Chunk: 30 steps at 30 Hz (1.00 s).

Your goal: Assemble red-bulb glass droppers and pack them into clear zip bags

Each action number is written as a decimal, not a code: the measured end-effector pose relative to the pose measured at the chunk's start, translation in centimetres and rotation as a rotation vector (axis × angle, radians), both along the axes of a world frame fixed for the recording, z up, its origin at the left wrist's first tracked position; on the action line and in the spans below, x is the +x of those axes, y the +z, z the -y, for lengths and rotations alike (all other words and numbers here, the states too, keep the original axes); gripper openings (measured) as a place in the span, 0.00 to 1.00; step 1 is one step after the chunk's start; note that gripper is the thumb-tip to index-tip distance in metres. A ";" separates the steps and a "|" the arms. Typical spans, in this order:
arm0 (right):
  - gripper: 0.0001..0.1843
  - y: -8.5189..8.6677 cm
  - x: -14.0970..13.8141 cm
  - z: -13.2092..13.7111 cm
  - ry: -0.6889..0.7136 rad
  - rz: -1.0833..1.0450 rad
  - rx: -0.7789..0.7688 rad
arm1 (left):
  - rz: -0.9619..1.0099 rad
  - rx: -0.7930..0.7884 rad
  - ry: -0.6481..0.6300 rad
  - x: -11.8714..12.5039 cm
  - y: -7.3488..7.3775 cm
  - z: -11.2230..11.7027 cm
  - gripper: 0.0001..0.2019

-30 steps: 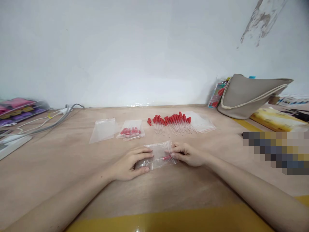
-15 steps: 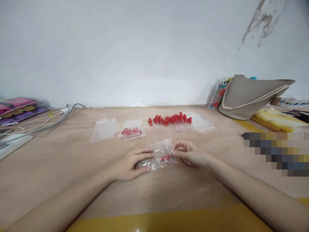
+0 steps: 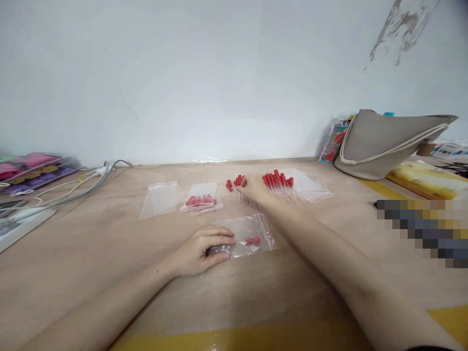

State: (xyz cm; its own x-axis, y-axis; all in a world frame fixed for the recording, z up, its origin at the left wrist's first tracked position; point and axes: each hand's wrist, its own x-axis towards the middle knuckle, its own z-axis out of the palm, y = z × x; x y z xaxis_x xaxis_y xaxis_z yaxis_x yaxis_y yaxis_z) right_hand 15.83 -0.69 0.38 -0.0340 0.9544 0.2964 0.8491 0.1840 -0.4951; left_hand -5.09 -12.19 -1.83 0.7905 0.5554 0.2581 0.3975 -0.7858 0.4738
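Observation:
My left hand (image 3: pixel 204 248) holds the left end of a clear zip-lock bag (image 3: pixel 246 225) on the table, fingers over its top and thumb along its near edge. Inside the bag lies one dropper with a red bulb (image 3: pixel 253 240); its thin stem runs toward my left fingers, which partly hide it. My right hand (image 3: pixel 252 189) reaches into the left group of loose red-bulbed droppers (image 3: pixel 234 183), thumb and forefinger closed around a red bulb. The hand and forearm cover part of this group. More loose droppers (image 3: pixel 280 180) lie just right of it.
Filled bags of droppers (image 3: pixel 201 201) lie stacked left of the loose ones. Flat zip bags (image 3: pixel 159 199) are farther left, others (image 3: pixel 310 185) at right. Cables (image 3: pixel 82 187) and a white power strip (image 3: pixel 27 226) occupy the left; a grey bag (image 3: pixel 387 144) stands at right.
My right hand has let go of the bag's zip end and moved up and left to the loose droppers. My left hand has stayed on the bag.

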 end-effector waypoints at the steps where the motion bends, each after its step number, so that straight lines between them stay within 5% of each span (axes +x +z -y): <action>1: 0.10 -0.1 -0.5 -0.5 -0.023 0.005 -0.020 | 0.003 0.002 -0.008 0.0 0.0 0.0 0.16; 7: 0.10 -1.0 -1.4 -2.4 -0.117 -0.014 -0.112 | 0.016 0.009 -0.029 -0.1 -0.1 -0.1 0.17; 13: 0.06 0.0 -0.2 -2.3 -0.101 -0.092 -0.109 | 0.018 0.017 -0.037 -0.1 -0.2 -0.2 0.16; 18: 0.13 0.6 2.9 1.7 -0.017 -0.271 -0.029 | 0.015 0.017 -0.030 -0.1 -0.1 -0.2 0.17; 21: 0.19 0.0 5.2 5.1 0.040 -0.736 0.082 | 0.003 0.006 -0.022 0.0 0.0 -0.1 0.18; 25: 0.39 -1.2 7.1 8.6 0.005 -0.926 0.007 | -0.052 0.021 0.023 0.0 0.0 -0.2 0.18; 30: 0.41 -2.8 6.8 10.2 -0.016 -1.035 -0.068 | -0.087 0.003 0.026 0.0 0.1 -0.2 0.17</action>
State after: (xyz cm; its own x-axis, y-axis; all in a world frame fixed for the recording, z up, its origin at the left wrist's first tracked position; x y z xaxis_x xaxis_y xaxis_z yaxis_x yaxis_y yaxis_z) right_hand 22.65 -10.91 -2.41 0.2191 0.9685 0.1186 0.0045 0.1206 -0.9927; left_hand -5.10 -11.94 -1.75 0.7955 0.5751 0.1907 0.4570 -0.7762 0.4343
